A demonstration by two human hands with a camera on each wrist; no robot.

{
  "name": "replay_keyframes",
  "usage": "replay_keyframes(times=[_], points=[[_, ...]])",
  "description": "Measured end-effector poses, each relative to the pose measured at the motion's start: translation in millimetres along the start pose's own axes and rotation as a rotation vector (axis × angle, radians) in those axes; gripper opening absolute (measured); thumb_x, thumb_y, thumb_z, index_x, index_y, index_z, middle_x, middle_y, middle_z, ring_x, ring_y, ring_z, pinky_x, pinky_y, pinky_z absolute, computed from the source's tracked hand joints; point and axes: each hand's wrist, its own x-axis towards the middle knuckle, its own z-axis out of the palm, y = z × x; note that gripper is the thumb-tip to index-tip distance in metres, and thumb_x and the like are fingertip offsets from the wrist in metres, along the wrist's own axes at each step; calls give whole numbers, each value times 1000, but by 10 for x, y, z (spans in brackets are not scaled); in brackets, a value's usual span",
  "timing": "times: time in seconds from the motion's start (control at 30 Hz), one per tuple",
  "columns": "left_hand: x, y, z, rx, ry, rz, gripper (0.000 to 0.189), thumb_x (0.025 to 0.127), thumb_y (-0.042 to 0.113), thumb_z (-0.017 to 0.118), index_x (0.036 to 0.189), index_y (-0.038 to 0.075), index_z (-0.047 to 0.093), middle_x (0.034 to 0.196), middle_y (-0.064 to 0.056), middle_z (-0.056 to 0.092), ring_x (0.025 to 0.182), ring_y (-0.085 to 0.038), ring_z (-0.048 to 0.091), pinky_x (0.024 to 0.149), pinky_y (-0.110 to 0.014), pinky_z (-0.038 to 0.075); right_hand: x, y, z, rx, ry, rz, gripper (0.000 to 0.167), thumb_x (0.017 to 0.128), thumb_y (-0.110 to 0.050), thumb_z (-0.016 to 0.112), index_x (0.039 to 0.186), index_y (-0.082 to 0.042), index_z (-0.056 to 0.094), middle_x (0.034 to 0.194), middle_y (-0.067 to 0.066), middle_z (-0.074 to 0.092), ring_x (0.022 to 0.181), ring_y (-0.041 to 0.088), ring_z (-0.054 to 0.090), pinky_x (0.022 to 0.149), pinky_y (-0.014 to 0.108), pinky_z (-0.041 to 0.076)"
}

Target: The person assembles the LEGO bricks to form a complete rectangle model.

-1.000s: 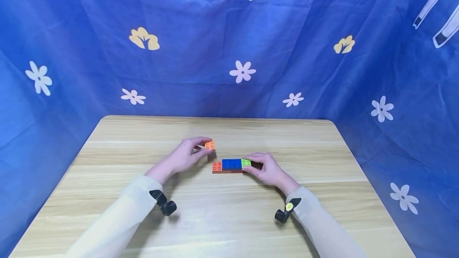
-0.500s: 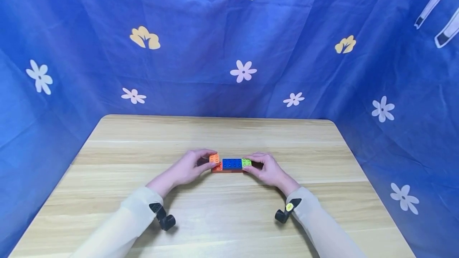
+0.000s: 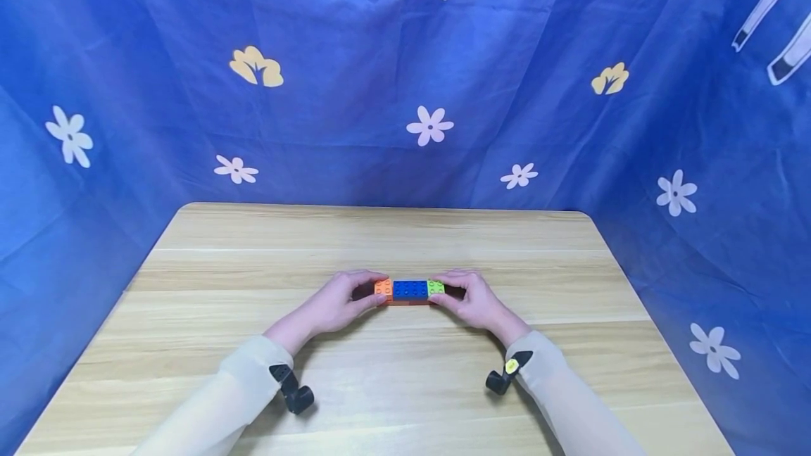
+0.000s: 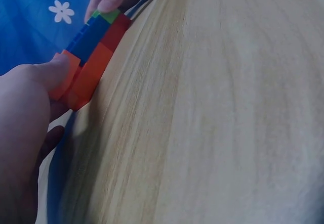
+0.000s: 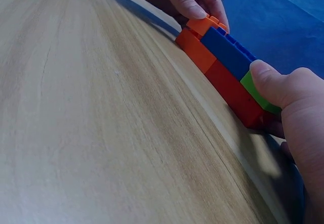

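A low wall of toy building bricks stands on the table. Its bottom row is an orange-red brick [image 5: 196, 51] and a red brick [image 5: 234, 93] end to end. On top lie a blue brick [image 3: 410, 290] and, at the right end, a lime green brick [image 3: 435, 287]. My left hand [image 3: 332, 303] pinches a small orange brick [image 3: 383, 288] between thumb and fingers, at the left end of the top row beside the blue one. In the left wrist view it sits slightly tilted there. My right hand [image 3: 474, 301] grips the green brick's end, thumb on the near side.
The wood-grain table [image 3: 405, 385] has its back edge well beyond the bricks. Blue cloth [image 3: 329, 90] with flowers and animal legs hangs behind and at both sides. A small black camera [image 3: 298, 393] sits on the left wrist, and another camera [image 3: 500, 380] on the right.
My left hand has brought the small orange brick from behind and left of the wall down onto its left end. The right hand has stayed on the green brick.
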Motion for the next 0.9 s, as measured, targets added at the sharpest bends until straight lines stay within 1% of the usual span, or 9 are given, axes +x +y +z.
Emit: replay_keyframes(times=[0.17, 0.33, 0.4, 0.57, 0.77, 0.9], points=[[8, 6, 15, 8, 3, -8, 47, 86, 45, 62, 127, 20, 59, 120, 13, 58, 113, -7, 51, 97, -33, 39, -2, 4, 6, 13, 7, -1, 42, 80, -43, 71, 117, -23, 66, 116, -6, 63, 109, 6, 53, 98, 34, 38], [42, 54, 41, -17, 20, -7, 40, 84, 46, 64, 118, 26, 64, 113, 13, 61, 106, -8, 55, 93, -34, 43, -1, 3, 2, 18, 20, -5, 42, 80, -43, 71, 116, -23, 67, 114, -9, 63, 108, 8, 53, 97, 36, 39], [58, 63, 52, -18, 34, -10, 39, 83, 46, 66, 116, 26, 66, 111, 14, 62, 105, -6, 56, 92, -33, 44, 1, 5, 1, 17, 23, -2, 42, 80, -43, 71, 116, -24, 67, 113, -11, 63, 107, 7, 53, 97, 35, 39], [59, 39, 66, 1, 57, -12, 43, 84, 42, 67, 121, 20, 64, 115, 11, 62, 107, -7, 55, 93, -32, 43, 9, 6, 10, 19, 19, 9, 40, 79, -43, 72, 116, -27, 66, 113, -16, 62, 107, 4, 53, 97, 32, 38], [55, 39, 87, 22, 77, 5, 44, 84, 42, 67, 122, 20, 64, 114, 10, 62, 106, -8, 57, 91, -34, 45, 1, 29, 6, 13, 13, 13, 42, 80, -45, 70, 117, -25, 66, 115, -13, 62, 109, 8, 53, 98, 36, 38], [58, 26, 118, 27, 86, 16, 43, 84, 41, 67, 120, 18, 64, 113, 8, 64, 104, -9, 58, 90, -33, 46, -6, 50, 14, 11, 22, 11, 41, 79, -45, 71, 116, -26, 66, 114, -13, 62, 109, 6, 53, 98, 34, 38]])
